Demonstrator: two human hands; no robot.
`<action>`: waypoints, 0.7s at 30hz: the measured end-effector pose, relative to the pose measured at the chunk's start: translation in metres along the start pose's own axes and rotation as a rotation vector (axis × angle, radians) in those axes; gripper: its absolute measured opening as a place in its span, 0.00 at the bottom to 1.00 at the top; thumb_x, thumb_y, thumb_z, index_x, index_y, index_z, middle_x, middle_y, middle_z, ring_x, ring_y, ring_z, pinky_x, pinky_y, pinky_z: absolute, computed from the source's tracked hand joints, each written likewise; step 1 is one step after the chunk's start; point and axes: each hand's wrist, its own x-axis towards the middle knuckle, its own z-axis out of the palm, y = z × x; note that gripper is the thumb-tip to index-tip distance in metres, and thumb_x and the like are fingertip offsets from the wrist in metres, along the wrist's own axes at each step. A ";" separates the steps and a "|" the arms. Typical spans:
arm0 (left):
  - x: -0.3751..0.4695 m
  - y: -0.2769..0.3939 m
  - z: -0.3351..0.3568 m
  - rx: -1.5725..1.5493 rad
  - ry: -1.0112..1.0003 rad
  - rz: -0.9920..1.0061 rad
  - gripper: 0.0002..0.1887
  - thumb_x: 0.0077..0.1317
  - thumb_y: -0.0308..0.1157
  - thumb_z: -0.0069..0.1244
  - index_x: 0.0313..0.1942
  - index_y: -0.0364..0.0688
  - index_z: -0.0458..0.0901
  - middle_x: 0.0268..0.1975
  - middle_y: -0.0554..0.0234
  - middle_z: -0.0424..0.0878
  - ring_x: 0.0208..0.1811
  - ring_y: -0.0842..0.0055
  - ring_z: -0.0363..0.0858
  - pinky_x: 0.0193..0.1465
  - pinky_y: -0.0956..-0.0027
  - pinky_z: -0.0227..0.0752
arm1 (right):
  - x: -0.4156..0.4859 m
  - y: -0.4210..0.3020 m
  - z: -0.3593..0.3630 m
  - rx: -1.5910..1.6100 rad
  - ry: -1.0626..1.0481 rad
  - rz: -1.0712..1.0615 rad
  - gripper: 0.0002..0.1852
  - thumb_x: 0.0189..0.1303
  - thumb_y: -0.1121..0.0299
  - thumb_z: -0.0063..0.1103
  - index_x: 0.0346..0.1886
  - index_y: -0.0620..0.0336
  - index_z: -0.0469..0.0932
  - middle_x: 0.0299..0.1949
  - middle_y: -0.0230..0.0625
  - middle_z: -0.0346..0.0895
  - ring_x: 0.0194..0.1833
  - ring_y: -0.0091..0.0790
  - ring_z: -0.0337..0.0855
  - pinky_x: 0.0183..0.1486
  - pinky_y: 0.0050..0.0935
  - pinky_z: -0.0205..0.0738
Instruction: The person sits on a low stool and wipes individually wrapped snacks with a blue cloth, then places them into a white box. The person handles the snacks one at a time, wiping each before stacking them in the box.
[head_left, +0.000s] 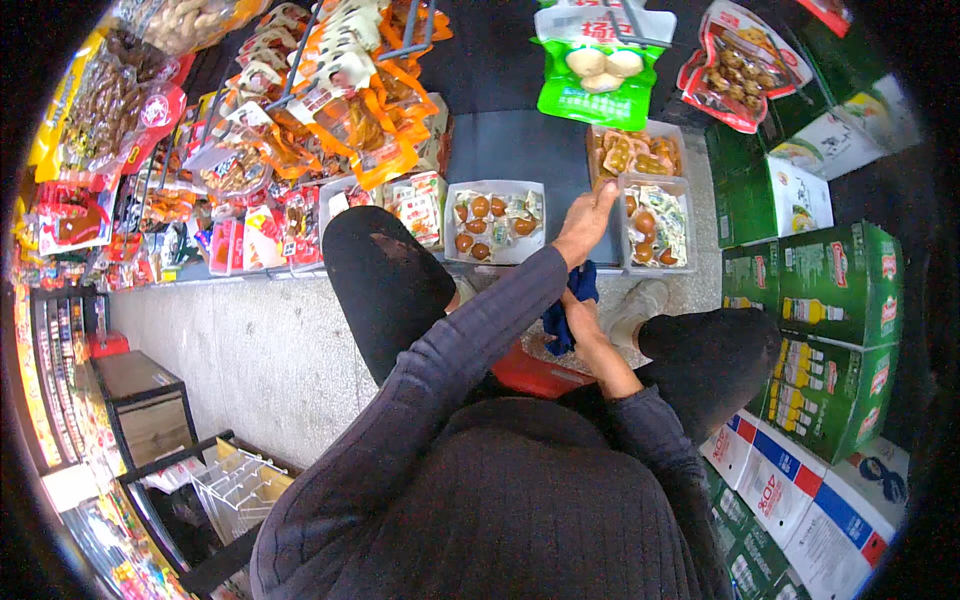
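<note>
My left hand (589, 219) reaches over the shelf. Its fingertips meet the left corner of a clear plastic bin (679, 184) holding brown eggs in clear wrappers (643, 223); whether they grip its rim is hidden. Below it, my right hand (583, 319) holds a bunched dark blue cloth (556, 327) in front of the shelf edge. Behind the egg bin stands another bin with packaged brown food (637, 152). To the left, a white bin (459, 250) contains more wrapped brown eggs. Bare dark grey shelf surface (517, 142) shows between these bins.
Orange snack packs (367, 127) and a green pouch (596, 82) hang from hooks above the shelf. Green cartons (832, 289) are stacked at right. My knees flank a red seat (536, 371). A black-framed rack with wire hooks (240, 480) stands at lower left.
</note>
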 end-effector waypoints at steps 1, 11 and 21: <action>0.005 -0.012 -0.016 0.070 0.027 0.000 0.18 0.72 0.45 0.49 0.50 0.41 0.84 0.40 0.68 0.84 0.37 0.82 0.77 0.41 0.78 0.70 | 0.001 0.003 0.000 -0.058 -0.019 -0.001 0.18 0.69 0.55 0.56 0.52 0.57 0.78 0.37 0.32 0.81 0.32 0.27 0.81 0.31 0.28 0.76; 0.012 -0.109 -0.174 1.015 0.294 0.199 0.10 0.58 0.30 0.55 0.40 0.40 0.84 0.34 0.47 0.84 0.37 0.55 0.85 0.39 0.56 0.79 | -0.001 -0.007 0.010 -0.172 -0.022 -0.002 0.28 0.62 0.49 0.64 0.55 0.64 0.77 0.46 0.36 0.82 0.44 0.31 0.82 0.47 0.31 0.77; 0.044 -0.123 -0.159 1.504 0.001 0.327 0.19 0.65 0.34 0.47 0.57 0.46 0.76 0.52 0.57 0.80 0.54 0.63 0.78 0.50 0.57 0.75 | 0.009 -0.011 0.002 -0.185 0.120 0.040 0.30 0.58 0.45 0.66 0.49 0.66 0.81 0.42 0.38 0.83 0.40 0.32 0.82 0.46 0.32 0.76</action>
